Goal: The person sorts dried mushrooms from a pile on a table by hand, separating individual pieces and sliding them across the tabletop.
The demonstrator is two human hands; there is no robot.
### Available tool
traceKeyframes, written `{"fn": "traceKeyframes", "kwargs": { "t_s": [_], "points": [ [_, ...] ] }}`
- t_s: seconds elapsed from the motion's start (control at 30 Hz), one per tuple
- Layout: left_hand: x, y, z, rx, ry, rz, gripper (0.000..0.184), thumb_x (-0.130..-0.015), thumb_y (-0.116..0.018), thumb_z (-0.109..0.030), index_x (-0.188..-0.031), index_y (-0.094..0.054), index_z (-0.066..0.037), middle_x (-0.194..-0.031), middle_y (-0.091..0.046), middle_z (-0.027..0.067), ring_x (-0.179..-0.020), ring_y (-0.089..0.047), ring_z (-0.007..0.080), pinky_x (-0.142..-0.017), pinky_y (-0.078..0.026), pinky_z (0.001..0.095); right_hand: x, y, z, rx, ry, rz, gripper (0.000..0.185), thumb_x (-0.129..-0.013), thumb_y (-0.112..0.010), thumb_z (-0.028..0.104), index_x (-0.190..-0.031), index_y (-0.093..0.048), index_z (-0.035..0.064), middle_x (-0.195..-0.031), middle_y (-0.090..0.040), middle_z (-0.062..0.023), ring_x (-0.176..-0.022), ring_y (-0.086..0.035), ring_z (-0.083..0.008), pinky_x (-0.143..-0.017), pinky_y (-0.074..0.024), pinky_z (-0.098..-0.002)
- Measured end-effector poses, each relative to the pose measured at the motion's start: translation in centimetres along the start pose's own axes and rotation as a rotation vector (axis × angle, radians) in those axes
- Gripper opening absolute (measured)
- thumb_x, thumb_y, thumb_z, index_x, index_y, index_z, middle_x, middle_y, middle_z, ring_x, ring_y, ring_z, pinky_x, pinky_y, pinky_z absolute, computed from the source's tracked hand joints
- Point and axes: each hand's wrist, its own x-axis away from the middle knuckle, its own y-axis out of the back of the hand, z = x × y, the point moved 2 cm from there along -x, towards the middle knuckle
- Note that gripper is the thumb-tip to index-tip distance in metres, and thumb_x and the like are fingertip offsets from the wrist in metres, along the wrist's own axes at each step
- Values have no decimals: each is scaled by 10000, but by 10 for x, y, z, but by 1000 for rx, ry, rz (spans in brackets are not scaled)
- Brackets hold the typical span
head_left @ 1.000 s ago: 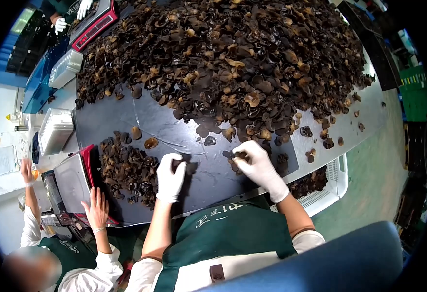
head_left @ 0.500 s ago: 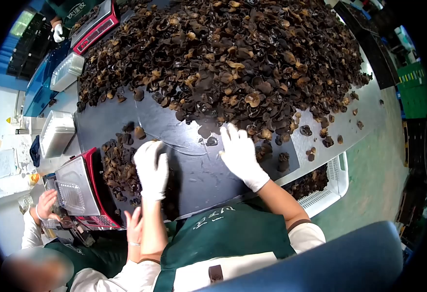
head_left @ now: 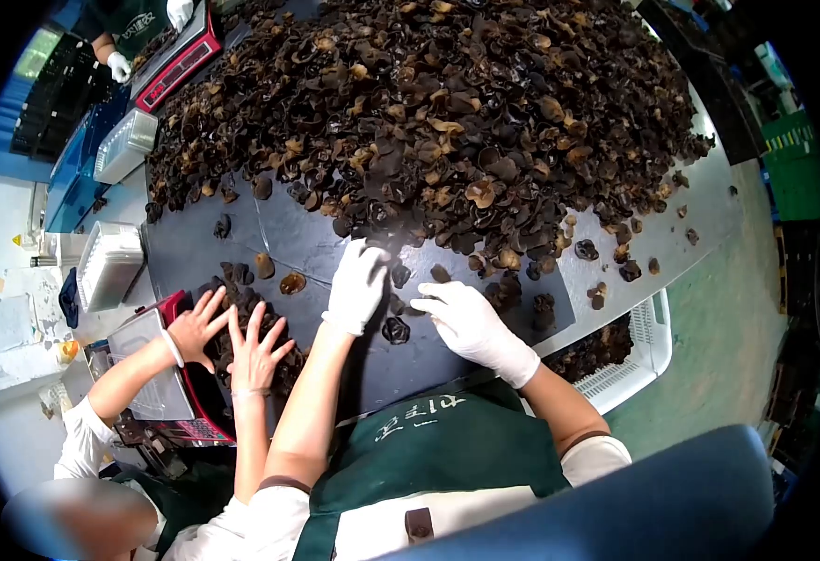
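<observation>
A large heap of dark brown wood ear mushrooms [head_left: 447,131] covers the back of the dark grey table mat [head_left: 326,238]. My left hand [head_left: 355,288], in a white glove, is at the heap's near edge, its fingers apart and slightly bent with nothing visible in them. My right hand [head_left: 473,329], also white-gloved, hovers or rests over the mat with fingers loosely stretched leftward. Between the two hands lie a few loose mushroom pieces [head_left: 395,329]. Any piece under my right palm is hidden.
At left, a co-worker's bare hands [head_left: 253,357] spread over a smaller mushroom pile [head_left: 288,369] beside a red scale [head_left: 183,393]. Stacked clear plastic trays [head_left: 110,266] stand beyond. A white basket [head_left: 655,341] of mushrooms sits below the right edge. Another gloved person works by the far scale [head_left: 181,70].
My left hand has moved right and up, away from the small pile. My right hand has drawn back toward me. The co-worker's hands have reached onto that pile.
</observation>
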Motion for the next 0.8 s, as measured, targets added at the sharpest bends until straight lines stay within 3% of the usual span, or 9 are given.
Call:
{"fn": "traceKeyframes", "kwargs": {
  "t_s": [0.2, 0.3, 0.4, 0.47, 0.6, 0.63, 0.67, 0.73, 0.8],
  "points": [
    [51, 52, 8, 124, 194, -120, 224, -788, -669, 20, -1002, -640, -38, -1066, -589, 161, -990, -610, 316, -890, -490, 364, 1, 14, -11, -9, -318, -49, 448, -792, -700, 101, -1234, -634, 59, -1230, -619, -176, -1118, -587, -357, -971, -490, -422],
    [78, 58, 14, 144, 214, -78, 204, -757, -650, 46, -941, -610, -32, -991, -566, 136, -943, -587, 313, -870, -477, 367, -12, 5, -3, 244, -289, 164, 839, -709, -797, 318, -1452, -466, 111, -1438, -452, -196, -1236, -464, -383, -1006, -442, -464],
    [95, 52, 13, 95, 93, -39, 269, -742, -665, 15, -994, -596, -49, -1179, -559, 194, -1120, -562, 369, -982, -459, 406, -33, -3, 9, 378, -259, 370, 1031, -627, -824, 406, -1510, -383, 108, -1460, -423, -185, -1191, -465, -357, -924, -460, -445],
    [104, 46, 2, -5, 166, 91, 621, -699, -766, -191, -1279, -562, -104, -1441, -429, 238, -1293, -440, 423, -1100, -370, 481, -44, -14, 12, 430, -241, 492, 1079, -597, -833, 429, -1513, -372, 96, -1454, -430, -180, -1150, -471, -347, -883, -460, -444],
    [95, 27, -20, -145, 26, 145, 925, -637, -817, -324, -1460, -443, -125, -1425, -463, 191, -1250, -452, 404, -1058, -379, 495, -40, -38, 11, 313, -173, 471, 806, -652, -806, 214, -1374, -481, 63, -1253, -507, -150, -1047, -547, -322, -820, -530, -405],
    [95, 22, -23, -190, 12, 158, 857, -659, -795, -297, -1431, -468, -118, -1367, -504, 181, -1209, -475, 393, -1030, -392, 489, -38, -41, 20, 325, -133, 354, 392, -807, -665, 136, -1177, -572, 44, -1075, -547, -117, -977, -605, -266, -761, -572, -337],
    [94, 19, -23, -235, -6, 174, 790, -681, -773, -269, -1402, -492, -111, -1308, -545, 171, -1168, -499, 381, -1001, -406, 483, -35, -53, 26, 341, -145, 354, 269, -850, -596, 122, -1105, -576, 41, -1028, -548, -112, -949, -609, -264, -736, -571, -331],
    [97, 30, -14, -161, -63, 31, 567, -671, -692, -99, -1227, -583, -86, -1122, -603, 160, -1045, -547, 363, -934, -435, 469, -27, -75, 37, 326, -59, 333, 276, -860, -575, 133, -1117, -575, 33, -998, -543, -100, -940, -602, -252, -751, -570, -326],
    [107, 53, 3, -307, -3, 36, 568, -644, -671, -51, -1205, -591, -87, -1143, -597, 152, -1071, -538, 367, -924, -446, 476, -29, -97, 56, 147, -57, 313, 535, -817, -631, 61, -1328, -490, -13, -1204, -548, -160, -1063, -573, -302, -823, -562, -361]
  ]
}}
